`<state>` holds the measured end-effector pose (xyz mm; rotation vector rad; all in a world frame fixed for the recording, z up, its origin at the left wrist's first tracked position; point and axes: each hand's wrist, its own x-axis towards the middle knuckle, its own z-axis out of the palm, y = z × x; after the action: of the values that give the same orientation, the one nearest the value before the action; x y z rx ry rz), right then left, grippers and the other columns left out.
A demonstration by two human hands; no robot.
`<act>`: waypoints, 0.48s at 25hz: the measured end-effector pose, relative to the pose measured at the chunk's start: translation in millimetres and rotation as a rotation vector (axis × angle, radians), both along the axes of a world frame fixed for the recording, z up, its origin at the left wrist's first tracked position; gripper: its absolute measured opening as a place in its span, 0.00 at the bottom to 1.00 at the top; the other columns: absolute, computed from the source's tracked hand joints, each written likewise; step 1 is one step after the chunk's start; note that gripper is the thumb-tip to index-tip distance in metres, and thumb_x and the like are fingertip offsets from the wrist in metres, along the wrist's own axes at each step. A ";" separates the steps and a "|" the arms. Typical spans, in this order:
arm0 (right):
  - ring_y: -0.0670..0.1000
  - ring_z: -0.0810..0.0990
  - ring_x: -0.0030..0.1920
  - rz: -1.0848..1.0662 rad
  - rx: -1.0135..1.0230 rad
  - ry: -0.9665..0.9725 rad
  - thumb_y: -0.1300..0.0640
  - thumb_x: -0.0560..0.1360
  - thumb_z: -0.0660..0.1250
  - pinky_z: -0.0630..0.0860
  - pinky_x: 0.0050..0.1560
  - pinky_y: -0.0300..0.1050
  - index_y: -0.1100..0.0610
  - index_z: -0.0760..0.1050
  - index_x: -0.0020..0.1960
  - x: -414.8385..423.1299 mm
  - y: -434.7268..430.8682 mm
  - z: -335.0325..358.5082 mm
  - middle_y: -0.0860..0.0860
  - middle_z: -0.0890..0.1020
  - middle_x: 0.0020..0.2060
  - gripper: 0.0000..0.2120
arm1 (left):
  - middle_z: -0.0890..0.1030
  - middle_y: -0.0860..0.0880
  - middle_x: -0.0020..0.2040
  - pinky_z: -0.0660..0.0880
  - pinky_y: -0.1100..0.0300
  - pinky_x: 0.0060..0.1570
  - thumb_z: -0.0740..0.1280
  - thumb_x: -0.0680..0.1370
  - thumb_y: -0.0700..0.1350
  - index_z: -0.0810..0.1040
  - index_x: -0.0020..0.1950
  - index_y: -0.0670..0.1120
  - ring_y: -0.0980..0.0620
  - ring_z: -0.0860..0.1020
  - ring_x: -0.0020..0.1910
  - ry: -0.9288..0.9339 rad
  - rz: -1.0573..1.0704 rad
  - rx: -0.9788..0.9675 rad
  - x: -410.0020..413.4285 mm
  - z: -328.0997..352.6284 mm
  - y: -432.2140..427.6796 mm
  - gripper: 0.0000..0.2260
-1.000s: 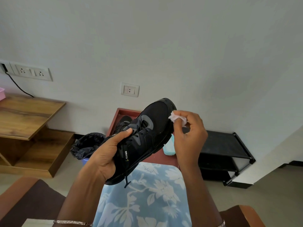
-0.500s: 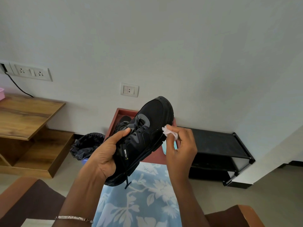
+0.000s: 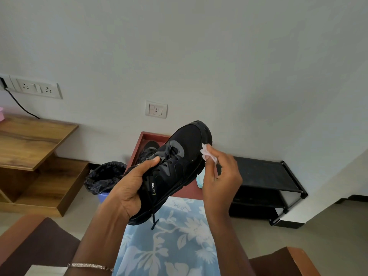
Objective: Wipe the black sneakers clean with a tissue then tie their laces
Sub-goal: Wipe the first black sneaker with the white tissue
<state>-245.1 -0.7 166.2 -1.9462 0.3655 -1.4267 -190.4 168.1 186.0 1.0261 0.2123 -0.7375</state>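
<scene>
A: Black sneaker (image 3: 175,168) up in mid-air over the lap, toe pointing to the wall. Tissue (image 3: 208,154) pressed to the sole edge near the toe

B: Left hand (image 3: 129,188) clamped round the heel and collar, the stiff part. Looks light. Right hand (image 3: 221,176) pinches the flimsy tissue shut

A: Lace (image 3: 153,221) dangling loose. Second sneaker (image 3: 148,151) waits on the red worktop (image 3: 185,193)

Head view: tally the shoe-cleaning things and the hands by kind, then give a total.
Black sneakers: 2, one held, one in the red tray behind it
Tissue: 1
Hands: 2, left hand in a grip on the held sneaker, right hand pinching the tissue against its side
Total: 5
</scene>
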 end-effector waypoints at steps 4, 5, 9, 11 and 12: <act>0.52 0.83 0.49 -0.015 -0.019 -0.021 0.67 0.76 0.70 0.74 0.51 0.28 0.61 0.85 0.54 8.2 -9.7 22.5 0.53 0.86 0.46 0.09 | 0.86 0.39 0.50 0.80 0.46 0.54 0.76 0.71 0.48 0.83 0.56 0.41 0.40 0.85 0.46 -0.040 -0.017 0.054 -2.0 -3.2 -4.1 0.17; 0.52 0.82 0.48 0.003 -0.040 -0.023 0.66 0.76 0.69 0.75 0.51 0.31 0.59 0.85 0.54 13.4 -14.4 32.7 0.52 0.85 0.46 0.10 | 0.86 0.39 0.50 0.80 0.48 0.51 0.76 0.69 0.48 0.83 0.57 0.41 0.41 0.85 0.46 -0.051 -0.026 0.057 -3.9 -4.4 -6.2 0.19; 0.53 0.82 0.49 0.019 -0.134 0.023 0.69 0.76 0.68 0.78 0.50 0.41 0.58 0.84 0.53 25.3 -17.0 42.7 0.50 0.85 0.47 0.12 | 0.86 0.40 0.50 0.79 0.52 0.46 0.76 0.71 0.46 0.83 0.56 0.41 0.43 0.86 0.44 -0.071 -0.031 0.043 -8.6 -7.0 -12.2 0.17; 0.51 0.83 0.49 -0.021 -0.115 -0.005 0.71 0.76 0.67 0.77 0.51 0.34 0.59 0.84 0.53 19.4 -14.9 29.7 0.52 0.84 0.48 0.12 | 0.86 0.40 0.49 0.80 0.53 0.45 0.76 0.69 0.46 0.83 0.56 0.41 0.43 0.86 0.45 -0.104 -0.015 0.046 -8.4 -6.2 -11.2 0.18; 0.48 0.83 0.49 -0.042 -0.100 -0.019 0.71 0.77 0.66 0.76 0.52 0.30 0.60 0.83 0.53 14.4 -14.2 21.8 0.53 0.84 0.49 0.11 | 0.86 0.40 0.49 0.80 0.53 0.44 0.76 0.68 0.46 0.83 0.57 0.41 0.43 0.86 0.45 -0.121 -0.006 0.054 -7.6 -6.4 -10.2 0.19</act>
<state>-230.7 -14.9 188.0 -2.0133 0.3340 -1.5151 -198.0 157.9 179.6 1.1196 0.1253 -0.6762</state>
